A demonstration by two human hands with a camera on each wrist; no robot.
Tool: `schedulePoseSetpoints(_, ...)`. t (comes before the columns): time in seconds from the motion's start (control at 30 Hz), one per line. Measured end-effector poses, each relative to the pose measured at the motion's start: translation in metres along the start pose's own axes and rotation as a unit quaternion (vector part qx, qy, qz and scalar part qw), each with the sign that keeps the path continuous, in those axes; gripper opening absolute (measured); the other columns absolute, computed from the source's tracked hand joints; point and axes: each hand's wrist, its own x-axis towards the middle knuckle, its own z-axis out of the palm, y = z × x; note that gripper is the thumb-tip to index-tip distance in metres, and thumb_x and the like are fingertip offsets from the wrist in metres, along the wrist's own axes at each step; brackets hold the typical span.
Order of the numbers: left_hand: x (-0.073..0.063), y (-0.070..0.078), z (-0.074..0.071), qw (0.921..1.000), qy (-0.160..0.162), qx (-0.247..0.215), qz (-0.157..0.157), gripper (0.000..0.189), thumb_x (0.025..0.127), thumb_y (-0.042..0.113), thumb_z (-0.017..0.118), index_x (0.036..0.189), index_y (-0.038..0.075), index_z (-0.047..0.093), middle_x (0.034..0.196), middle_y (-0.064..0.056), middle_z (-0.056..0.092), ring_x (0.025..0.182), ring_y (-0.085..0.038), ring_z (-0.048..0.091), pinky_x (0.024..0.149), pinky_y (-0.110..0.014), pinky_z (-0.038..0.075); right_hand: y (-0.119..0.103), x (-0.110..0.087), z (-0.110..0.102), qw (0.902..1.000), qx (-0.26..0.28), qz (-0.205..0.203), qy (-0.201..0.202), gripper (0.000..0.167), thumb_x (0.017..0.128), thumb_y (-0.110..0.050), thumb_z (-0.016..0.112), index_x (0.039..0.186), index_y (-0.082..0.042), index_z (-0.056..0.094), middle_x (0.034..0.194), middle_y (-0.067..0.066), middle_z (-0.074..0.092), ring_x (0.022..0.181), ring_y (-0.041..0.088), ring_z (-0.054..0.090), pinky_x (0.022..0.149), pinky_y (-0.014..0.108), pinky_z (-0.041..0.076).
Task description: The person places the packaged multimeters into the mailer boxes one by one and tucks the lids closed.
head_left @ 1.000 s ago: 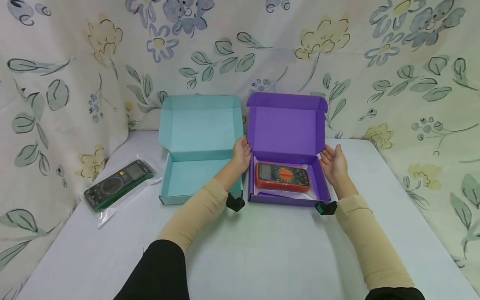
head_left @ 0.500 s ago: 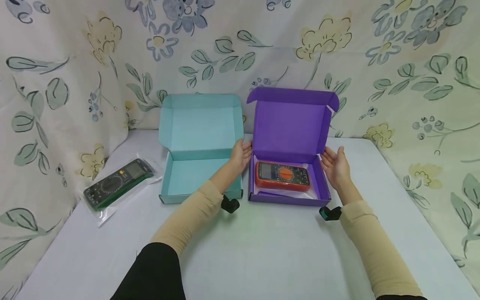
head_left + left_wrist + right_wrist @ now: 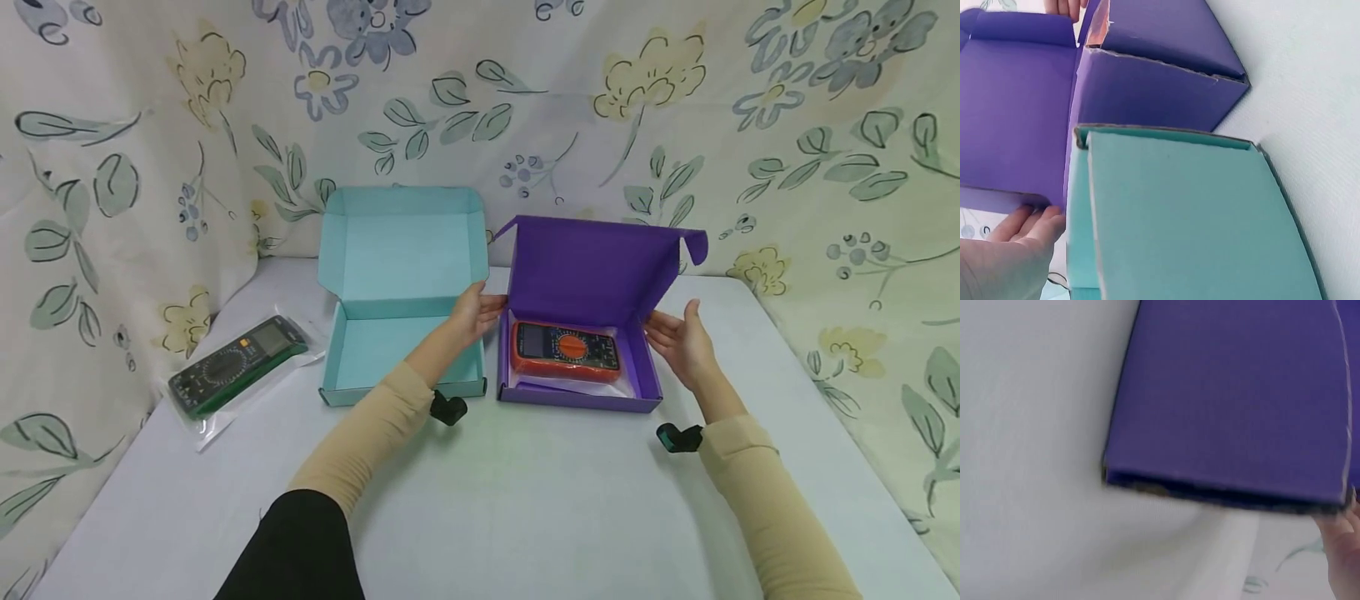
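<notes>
Our left forearm hides part of the teal mailer box (image 3: 378, 333) beneath it, and our right wrist view is blurred, with our right hand (image 3: 684, 343) cut off at its lower right edge. In the left wrist view, the fingertips of our left hand (image 3: 474, 312) disappear behind the edge of the purple lid (image 3: 592, 262), so we cannot tell how firmly they press. That hand's fingers reach out fairly straight and close together, meeting the lid's side near its hinge. On the opposite side, our right hand's fingers are also extended, its thumb standing apart, with the fingertips against the purple mailer box (image 3: 581, 402); their exact contact is hard to make out. Between our hands, the lid stands partly raised, leaning over the orange multimeter (image 3: 566, 352), which lies inside on clear plastic wrap (image 3: 618, 389), its dial facing up. Left of our left hand, past the teal box, a green-sided multimeter (image 3: 236, 367) lies in a clear plastic bag (image 3: 208, 437) on the white table (image 3: 585, 508).
</notes>
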Motion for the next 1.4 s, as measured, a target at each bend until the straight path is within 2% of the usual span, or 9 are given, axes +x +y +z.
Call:
schedulePoseSetpoints(0.17, 0.023, -0.012, -0.018, 0.9993, -0.018, 0.029, -0.014, 0.071, 0.101, 0.053, 0.036, 0.125, -0.009, 0.060, 0.132, -0.018, 0.058, 0.123, -0.027, 0.055, 0.107, -0.034, 0.039, -0.002, -0.005, -0.010, 0.9967, -0.078, 0.022, -0.010, 0.097, 0.093, -0.063, -0.003, 0.145, 0.020, 0.004, 0.150, 0.035, 0.006, 0.141, 0.039, 0.015, 0.115, 0.041, 0.016)
schedulePoseSetpoints(0.4, -0.074, 0.038, 0.029, 0.9967, -0.011, 0.062, -0.052, 0.066, 0.107, 0.040, 0.019, 0.141, -0.014, 0.037, 0.148, -0.026, 0.038, 0.139, -0.033, 0.035, 0.117, -0.039, 0.022, -0.009, -0.014, -0.024, 0.9973, -0.062, 0.019, -0.035, 0.097, 0.096, -0.062, 0.011, 0.142, 0.023, 0.012, 0.116, -0.003, 0.066, 0.109, 0.007, 0.059, 0.111, 0.042, 0.023)
schedulePoseSetpoints(0.5, -0.092, 0.047, 0.036, 0.9946, -0.032, 0.084, -0.050, 0.065, 0.108, 0.037, 0.015, 0.144, -0.015, 0.029, 0.151, -0.027, 0.030, 0.142, -0.034, 0.028, 0.119, -0.040, 0.016, -0.010, -0.016, -0.024, 0.9962, -0.073, 0.007, -0.046, 0.094, 0.098, -0.060, 0.013, 0.142, 0.024, 0.016, 0.106, -0.010, 0.067, 0.104, 0.003, 0.060, 0.111, 0.037, 0.030)
schedulePoseSetpoints(0.63, -0.084, 0.041, 0.032, 0.9941, -0.040, 0.090, -0.045, 0.065, 0.107, 0.039, 0.023, 0.148, -0.012, 0.022, 0.151, -0.026, 0.033, 0.141, -0.034, 0.031, 0.118, -0.042, 0.017, -0.005, -0.018, -0.021, 0.9936, -0.105, 0.000, -0.042, 0.071, 0.103, -0.053, 0.018, 0.136, 0.001, 0.050, 0.106, -0.011, 0.067, 0.103, 0.002, 0.061, 0.100, 0.030, 0.046)
schedulePoseSetpoints(0.73, -0.038, 0.017, 0.005, 0.9947, -0.065, 0.072, -0.033, 0.078, 0.102, 0.051, 0.040, 0.147, -0.012, 0.027, 0.137, -0.028, 0.048, 0.129, -0.034, 0.048, 0.112, -0.042, 0.032, 0.000, -0.020, -0.020, 0.9923, -0.119, -0.007, -0.033, 0.044, 0.104, -0.050, 0.026, 0.114, -0.026, 0.062, 0.104, -0.013, 0.068, 0.100, 0.003, 0.062, 0.089, 0.024, 0.052)
schedulePoseSetpoints(0.83, -0.028, 0.010, 0.001, 0.9954, -0.059, 0.067, -0.033, 0.078, 0.100, 0.053, 0.042, 0.144, -0.012, 0.034, 0.130, -0.025, 0.053, 0.121, -0.032, 0.053, 0.108, -0.040, 0.039, 0.001, -0.024, -0.021, 0.9903, -0.135, -0.011, -0.031, 0.032, 0.105, -0.047, 0.031, 0.104, -0.037, 0.061, 0.103, -0.016, 0.066, 0.099, 0.002, 0.062, 0.083, 0.020, 0.052)
schedulePoseSetpoints(1.07, -0.125, 0.049, 0.042, 0.9858, -0.067, 0.154, 0.002, 0.062, 0.108, 0.037, 0.024, 0.147, -0.011, 0.027, 0.153, -0.023, 0.031, 0.140, -0.032, 0.032, 0.117, -0.039, 0.025, -0.008, -0.045, -0.024, 0.9936, -0.108, -0.016, -0.027, 0.065, 0.103, -0.050, 0.031, 0.139, 0.001, 0.046, 0.104, -0.017, 0.066, 0.098, -0.003, 0.061, 0.084, 0.013, 0.050)
schedulePoseSetpoints(1.17, -0.145, 0.047, 0.045, 0.9742, -0.090, 0.206, 0.022, 0.062, 0.108, 0.038, 0.021, 0.150, -0.008, 0.023, 0.157, -0.021, 0.023, 0.144, -0.032, 0.024, 0.118, -0.039, 0.018, -0.009, -0.058, -0.021, 0.9888, -0.143, -0.025, -0.036, 0.085, 0.102, -0.052, 0.027, 0.144, 0.020, 0.015, 0.121, -0.014, 0.062, 0.104, -0.010, 0.055, 0.087, 0.009, 0.046)
schedulePoseSetpoints(1.4, -0.167, 0.023, 0.047, 0.9394, -0.052, 0.337, 0.038, 0.058, 0.106, 0.041, 0.031, 0.151, 0.004, 0.031, 0.154, -0.013, 0.034, 0.143, -0.028, 0.027, 0.117, -0.043, 0.022, -0.001, -0.076, -0.008, 0.9626, -0.271, -0.005, -0.015, 0.079, 0.104, -0.052, 0.023, 0.147, 0.015, 0.023, 0.149, 0.028, 0.033, 0.107, -0.015, 0.048, 0.092, 0.010, 0.044)
